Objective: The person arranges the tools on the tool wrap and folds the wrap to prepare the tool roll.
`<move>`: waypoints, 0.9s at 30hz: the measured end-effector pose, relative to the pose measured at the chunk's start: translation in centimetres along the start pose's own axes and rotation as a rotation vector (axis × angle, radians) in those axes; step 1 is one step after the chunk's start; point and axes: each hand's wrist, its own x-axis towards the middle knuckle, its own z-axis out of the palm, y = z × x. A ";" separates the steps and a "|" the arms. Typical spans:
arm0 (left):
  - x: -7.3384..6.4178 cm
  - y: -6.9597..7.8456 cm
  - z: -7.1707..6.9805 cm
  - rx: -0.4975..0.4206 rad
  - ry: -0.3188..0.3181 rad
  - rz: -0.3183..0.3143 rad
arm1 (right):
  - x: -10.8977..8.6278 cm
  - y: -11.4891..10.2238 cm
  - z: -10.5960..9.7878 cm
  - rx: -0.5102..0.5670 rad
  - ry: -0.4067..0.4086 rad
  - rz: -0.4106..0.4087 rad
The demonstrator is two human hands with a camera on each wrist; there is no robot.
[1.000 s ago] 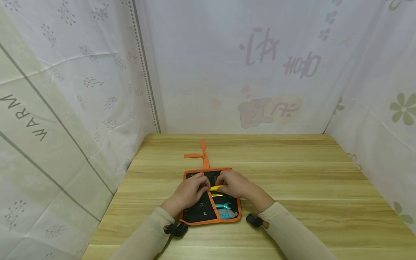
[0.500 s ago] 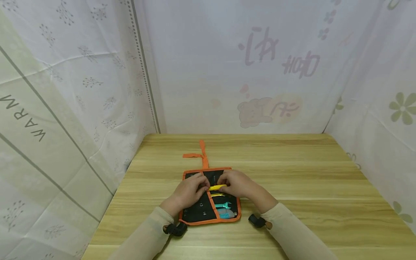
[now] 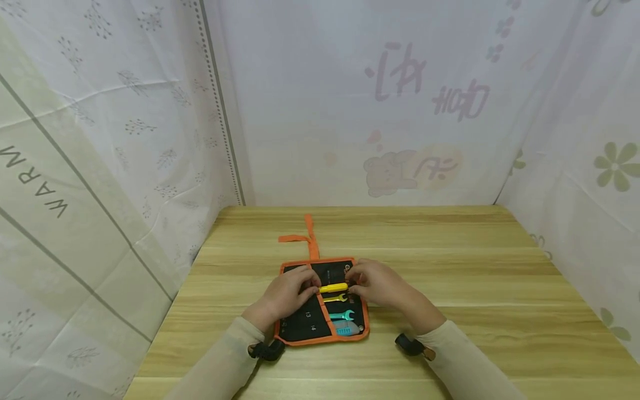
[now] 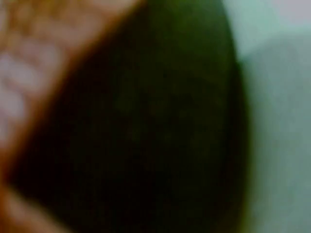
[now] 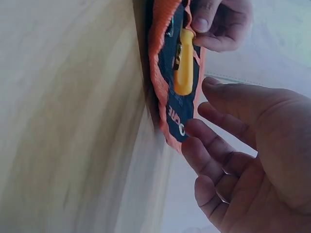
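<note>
A black tool pouch with orange edging [image 3: 302,330] lies unrolled on the table. From its pocket sticks the yellow handle of a screwdriver [image 3: 334,288]; its shaft is hidden inside. My left hand [image 3: 285,295] pinches the orange pocket edge beside the handle, as the left hand's fingers [image 5: 209,22] show in the right wrist view. Just off the handle's free end, my right hand [image 3: 377,284] is held with loosely bent fingers, holding nothing. Below the screwdriver sit a yellow wrench [image 3: 336,298], a teal wrench [image 3: 342,315] and a blue-grey tool [image 3: 346,328]. The left wrist view is dark and blurred.
An orange tie strap [image 3: 312,244] runs from the pouch's far edge across the wooden table [image 3: 440,250]. Printed curtains [image 3: 320,111] hang behind the table and along both sides.
My right hand has let go of the yellow screwdriver handle and drawn back to the right, uncovering the handle's end. My left hand stays at the pocket edge.
</note>
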 end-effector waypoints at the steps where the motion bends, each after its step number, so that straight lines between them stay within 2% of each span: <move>1: 0.0 0.0 -0.1 0.004 -0.004 -0.001 | -0.2 0.1 -0.1 0.006 0.004 0.007; 10: -0.1 -0.6 -0.7 0.022 -0.042 0.007 | -1.7 1.2 -0.7 0.058 0.035 0.040; 16: -0.2 -0.7 -0.8 0.034 -0.045 0.040 | -2.9 2.1 -1.5 0.052 0.070 0.043; 20: -0.2 -0.7 -0.8 0.030 -0.053 0.035 | -3.7 3.0 -2.3 0.038 0.093 0.054; 27: -0.1 -0.8 -0.9 0.019 -0.070 0.013 | -5.2 4.4 -3.4 0.080 0.113 0.144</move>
